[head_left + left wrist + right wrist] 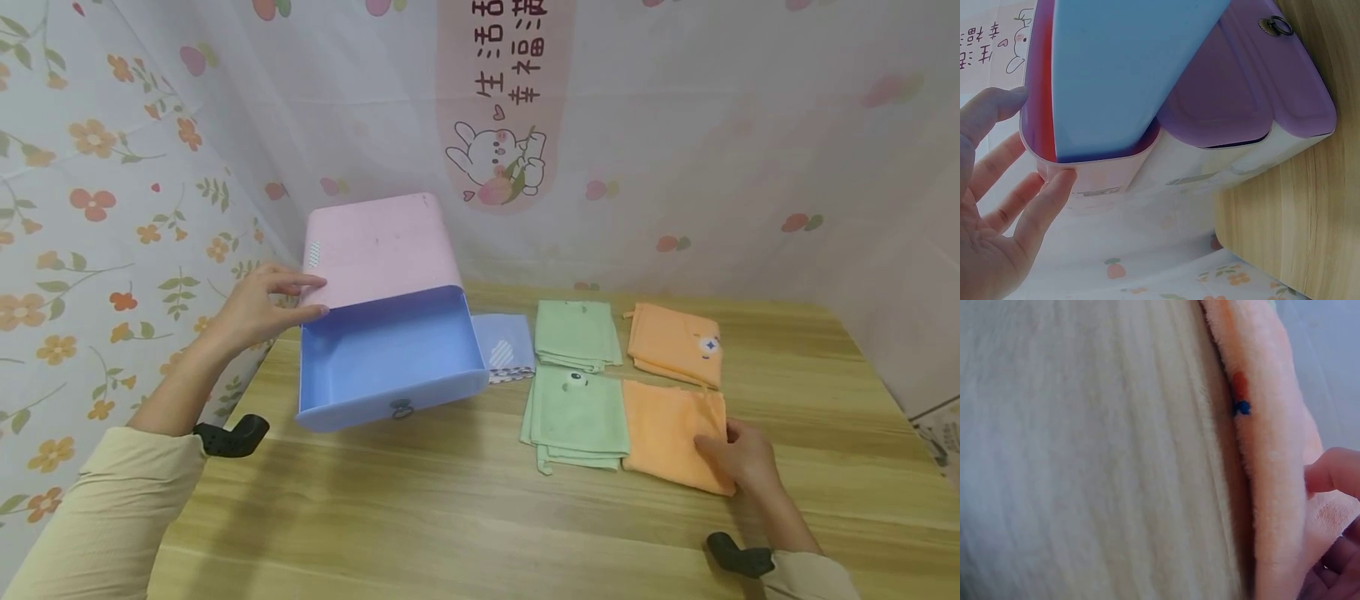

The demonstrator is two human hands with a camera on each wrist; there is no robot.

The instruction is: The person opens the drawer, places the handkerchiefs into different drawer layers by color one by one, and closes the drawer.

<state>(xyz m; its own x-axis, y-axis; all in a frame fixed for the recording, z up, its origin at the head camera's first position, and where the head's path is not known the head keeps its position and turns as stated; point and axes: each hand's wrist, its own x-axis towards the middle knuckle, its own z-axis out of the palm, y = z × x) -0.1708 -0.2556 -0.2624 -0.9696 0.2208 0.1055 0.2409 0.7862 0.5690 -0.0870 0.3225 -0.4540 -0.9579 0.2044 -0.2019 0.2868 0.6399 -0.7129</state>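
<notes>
A pink drawer box (382, 250) stands at the left with its blue top drawer (390, 342) pulled out, nothing inside it. My left hand (262, 304) rests on the box's left front corner, fingers over the top and thumb at the front edge. In the left wrist view, fingertips of the left hand (1010, 187) touch the rim beside the drawer. On the right, my right hand (742, 458) pinches the right edge of a folded orange towel (667, 429). The right wrist view shows the thumb against the plush orange towel (1279, 469).
Two green folded towels (573, 333) lie left of the orange ones, one behind the other. Another orange towel (675, 342) lies behind the held one. A blue folded cloth (506, 342) sits beside the drawer. Purple lower drawers (1222, 81) show below. A printed curtain (675, 150) hangs behind.
</notes>
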